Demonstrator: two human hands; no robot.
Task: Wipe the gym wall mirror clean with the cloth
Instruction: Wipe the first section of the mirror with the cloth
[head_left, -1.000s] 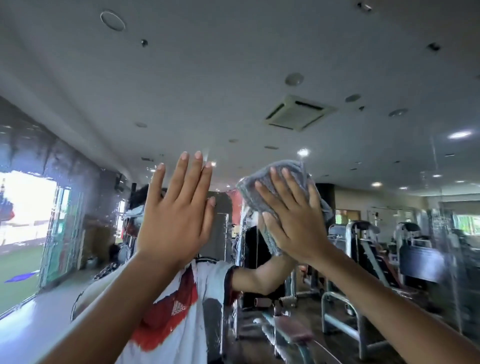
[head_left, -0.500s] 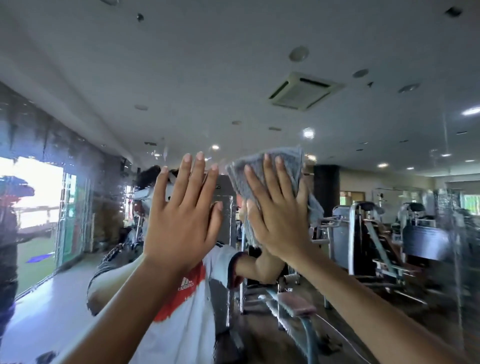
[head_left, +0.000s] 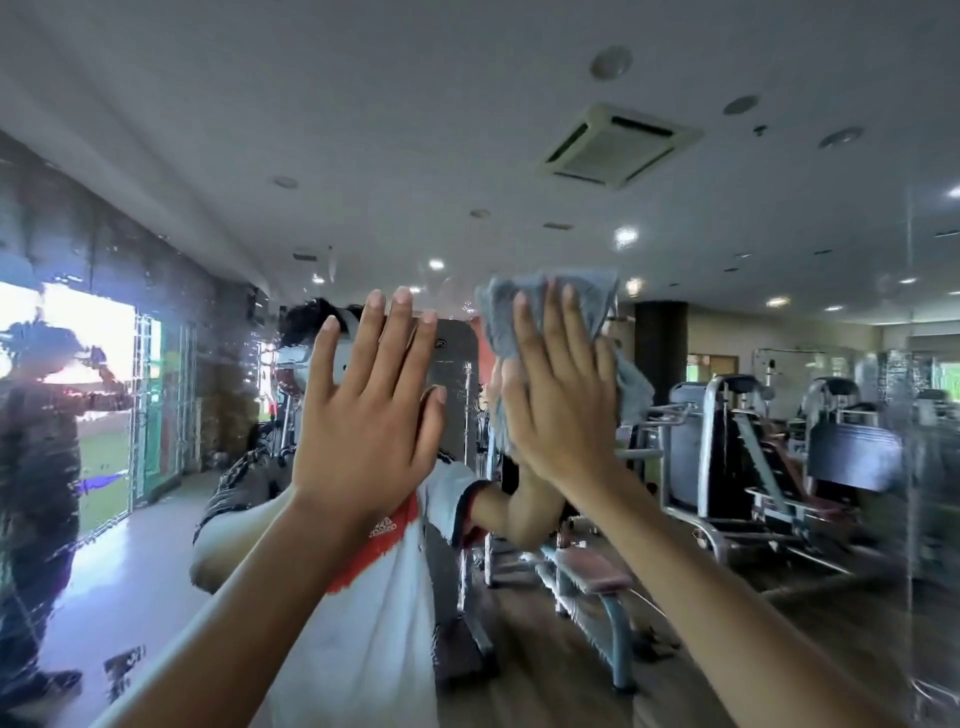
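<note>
Cloth (head_left: 551, 293) grey, bunched, pressed against mirror (head_left: 467, 130) by right hand (head_left: 561, 405), fingers (head_left: 523, 327) straight, slightly apart. Left hand (head_left: 363, 421) just beside, palm toward glass, fingers straight.

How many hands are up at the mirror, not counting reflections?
2. The left hand is bare, fingers straight, left of centre. The right hand, just beside it, presses the grey cloth on the mirror. Their reflections are mostly hidden behind them.

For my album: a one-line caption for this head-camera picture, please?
Right hand presses a grey cloth flat against the gym mirror; the open left hand is raised beside it.
</note>
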